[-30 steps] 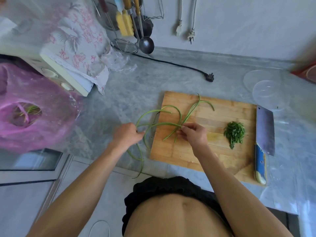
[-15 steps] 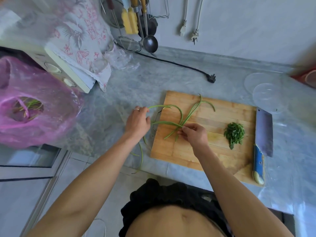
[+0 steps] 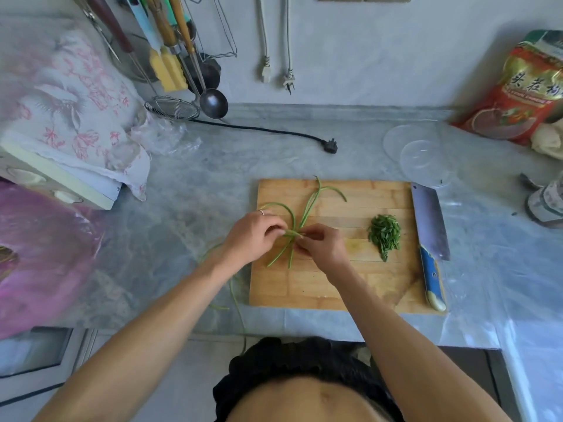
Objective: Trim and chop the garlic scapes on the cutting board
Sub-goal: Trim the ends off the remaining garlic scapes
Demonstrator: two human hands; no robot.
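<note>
Gathering garlic scapes over the wooden board

Nearest, a few loose scapes [image 3: 233,287] trailing off the counter edge, left of the cutting board [image 3: 320,287]. On the board's left half, left hand [image 3: 249,236] and right hand [image 3: 323,245] meeting fingertip to fingertip, both pinching the garlic scapes [image 3: 307,208] where the stems cross; short ends pointing near, long curled ends fanning far across the board. To the right on the board, a small heap of chopped pieces [image 3: 384,234]. Along the board's right edge, a cleaver [image 3: 429,220] lying flat, blue handle toward the near side. Farther off on the grey counter [image 3: 213,184], clear plastic lids [image 3: 423,156] to the right and a black plug [image 3: 330,146] on its cord. Farthest, a ladle [image 3: 213,103] hanging against the wall
</note>
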